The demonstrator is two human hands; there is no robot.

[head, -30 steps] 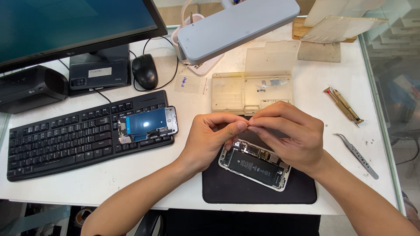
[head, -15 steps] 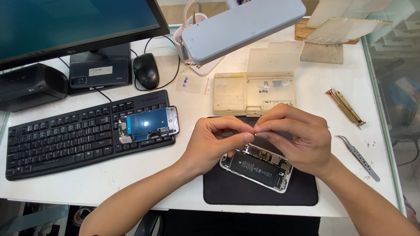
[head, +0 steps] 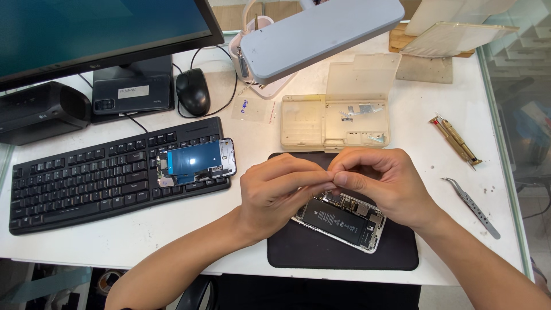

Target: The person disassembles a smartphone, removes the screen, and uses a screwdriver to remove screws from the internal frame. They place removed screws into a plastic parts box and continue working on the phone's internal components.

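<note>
Head cam: our left hand (head: 275, 192) and right hand (head: 381, 183) pinch together directly above the opened phone (head: 340, 220), which runs diagonally on the mat (head: 396, 255).

Since a second ago my left hand (head: 275, 192) and right hand (head: 381, 186) have lifted slightly off the opened silver phone body with its black battery (head: 338, 221), fingertips pinched together above its top edge, so more of the battery now shows.
</note>
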